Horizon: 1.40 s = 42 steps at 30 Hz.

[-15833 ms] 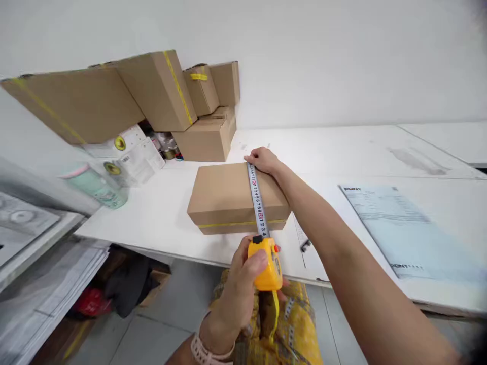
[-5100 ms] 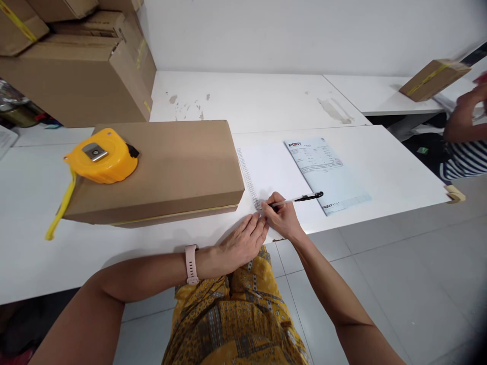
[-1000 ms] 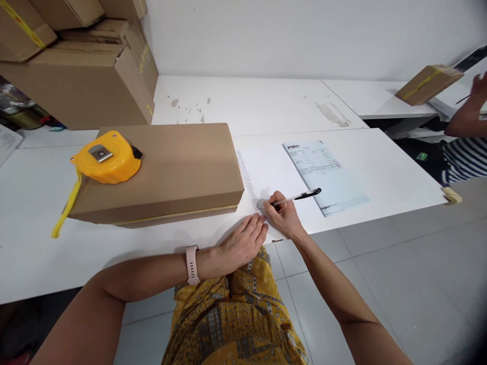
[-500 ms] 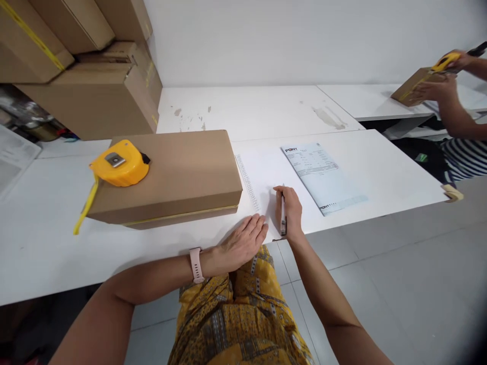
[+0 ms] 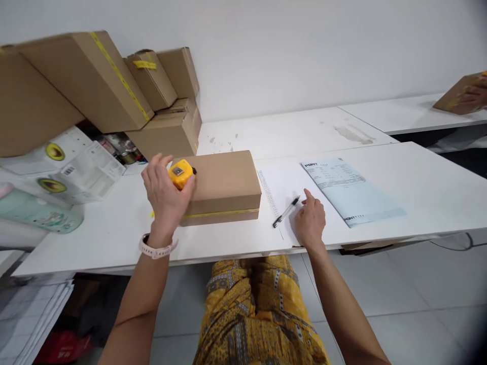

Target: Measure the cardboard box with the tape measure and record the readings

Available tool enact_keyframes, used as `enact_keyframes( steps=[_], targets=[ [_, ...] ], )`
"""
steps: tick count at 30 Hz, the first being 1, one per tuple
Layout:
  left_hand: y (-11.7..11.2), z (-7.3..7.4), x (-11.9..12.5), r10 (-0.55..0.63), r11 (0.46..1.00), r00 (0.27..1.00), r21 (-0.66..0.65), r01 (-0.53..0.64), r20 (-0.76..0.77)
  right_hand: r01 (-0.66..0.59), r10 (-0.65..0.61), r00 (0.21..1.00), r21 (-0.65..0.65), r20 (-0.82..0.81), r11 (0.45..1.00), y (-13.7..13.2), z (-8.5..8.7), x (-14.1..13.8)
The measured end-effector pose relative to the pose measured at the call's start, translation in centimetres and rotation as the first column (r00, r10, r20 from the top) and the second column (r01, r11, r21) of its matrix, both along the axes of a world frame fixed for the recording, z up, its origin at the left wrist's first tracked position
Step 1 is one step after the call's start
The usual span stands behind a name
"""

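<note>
My left hand (image 5: pixel 165 190) is closed around a yellow tape measure (image 5: pixel 181 174), thumb on its near side. The tape measure sits on the left part of a brown cardboard box (image 5: pixel 228 175) with yellow tape along its side. A bit of yellow blade shows left of my wrist. My right hand (image 5: pixel 311 218) rests on a spiral notebook (image 5: pixel 283 177), holding nothing, its index finger stretched out and the other fingers loosely bent. Just left of it, a black-and-clear pen (image 5: pixel 286 212) lies across the notebook page. To its right is a light blue printed pad (image 5: pixel 352 190).
Cardboard boxes (image 5: pixel 114 83) are stacked at the back left. A white avocado-print carton (image 5: pixel 81 165) and a mint-green bottle (image 5: pixel 41 208) stand at the left. At far right, a co-worker's hand (image 5: pixel 475 96) touches another box (image 5: pixel 454 94). The white table's front edge (image 5: pixel 236 257) runs before me.
My right hand has let go of the pen, which now lies on the notebook. My left hand has moved from the table edge to the tape measure and grasped it. The view has shifted left.
</note>
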<state>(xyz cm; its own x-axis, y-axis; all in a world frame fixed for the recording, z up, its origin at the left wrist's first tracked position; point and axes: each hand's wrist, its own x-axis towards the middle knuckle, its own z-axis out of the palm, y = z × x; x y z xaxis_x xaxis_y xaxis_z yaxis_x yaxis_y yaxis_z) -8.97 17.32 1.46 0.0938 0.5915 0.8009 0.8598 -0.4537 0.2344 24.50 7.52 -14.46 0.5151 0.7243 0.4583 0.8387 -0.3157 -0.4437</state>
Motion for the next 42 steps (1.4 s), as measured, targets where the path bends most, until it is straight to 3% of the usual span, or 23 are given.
enact_keyframes(
  steps=[3, 6, 8, 10, 11, 12, 14, 15, 17, 19, 21, 25, 30, 33, 35, 38, 42],
  targets=[
    [1.8, 0.1, -1.9, 0.053, 0.948, 0.992, -0.317, -0.014, 0.114, -0.02, 0.028, 0.999, 0.274, -0.026, 0.962, -0.3, 0.1, 0.1],
    [1.8, 0.3, -2.1, 0.016, 0.908, 0.946, -0.401, 0.122, 0.324, -0.063, 0.063, 0.998, 0.518, 0.017, 0.853, -0.9, 1.9, -0.7],
    [0.9, 1.0, -1.6, -0.066, 0.891, 0.815, -0.333, 0.308, 0.576, -0.103, 0.124, 0.992, 0.615, 0.009, 0.782, -1.6, 4.6, -2.0],
    [-0.4, 2.3, -0.7, -0.118, 0.79, 0.568, -0.27, 0.551, 0.814, -0.169, 0.283, 0.957, 0.657, -0.069, 0.734, -2.0, 8.2, -3.8],
    [-1.1, 3.0, -0.2, -0.109, 0.71, 0.452, -0.249, 0.658, 0.886, -0.232, 0.417, 0.897, 0.643, -0.149, 0.73, -2.0, 10.2, -4.9],
    [-1.8, 3.8, 0.3, -0.087, 0.625, 0.371, -0.24, 0.743, 0.925, -0.315, 0.56, 0.783, 0.603, -0.271, 0.733, -1.9, 12.2, -6.0],
    [-2.9, 5.0, 1.3, -0.052, 0.471, 0.32, -0.26, 0.843, 0.946, -0.514, 0.707, 0.405, 0.495, -0.58, 0.701, -1.0, 15.7, -8.1],
    [-3.2, 5.5, 1.6, -0.045, 0.418, 0.323, -0.276, 0.865, 0.945, -0.585, 0.678, 0.223, 0.461, -0.7, 0.668, -0.4, 17.0, -9.0],
    [-3.6, 6.0, 2.1, -0.036, 0.345, 0.345, -0.313, 0.885, 0.938, -0.671, 0.545, -0.021, 0.416, -0.838, 0.613, 1.0, 18.9, -10.5],
    [-3.5, 6.2, 2.1, -0.032, 0.304, 0.378, -0.351, 0.886, 0.925, -0.719, 0.449, -0.102, 0.378, -0.888, 0.584, 2.3, 19.9, -11.5],
    [-3.2, 6.2, 1.7, -0.042, 0.271, 0.409, -0.384, 0.883, 0.911, -0.752, 0.42, -0.07, 0.325, -0.905, 0.574, 3.1, 20.4, -12.2],
    [-1.7, 6.9, -0.1, -0.082, 0.191, 0.457, -0.436, 0.879, 0.886, -0.757, 0.456, 0.07, 0.25, -0.887, 0.604, 4.2, 21.2, -12.6],
    [2.1, 7.8, -5.0, -0.074, 0.289, 0.542, -0.503, 0.815, 0.837, -0.664, 0.554, 0.232, 0.286, -0.799, 0.69, 7.0, 20.5, -9.0],
    [4.8, 7.2, -8.9, -0.031, 0.343, 0.624, -0.578, 0.74, 0.781, -0.62, 0.507, 0.352, 0.21, -0.786, 0.756, 8.5, 18.3, -6.0],
    [6.2, 6.4, -11.2, 0.025, 0.382, 0.661, -0.618, 0.687, 0.75, -0.61, 0.472, 0.386, 0.165, -0.793, 0.775, 9.0, 16.6, -4.7],
    [7.6, 5.0, -13.5, 0.062, 0.381, 0.681, -0.648, 0.66, 0.73, -0.616, 0.445, 0.409, 0.119, -0.797, 0.779, 9.0, 14.8, -4.4],
    [9.0, 3.7, -14.8, 0.06, 0.361, 0.671, -0.643, 0.675, 0.739, -0.577, 0.426, 0.498, 0.078, -0.755, 0.813, 8.7, 14.5, -5.5]
  ],
)
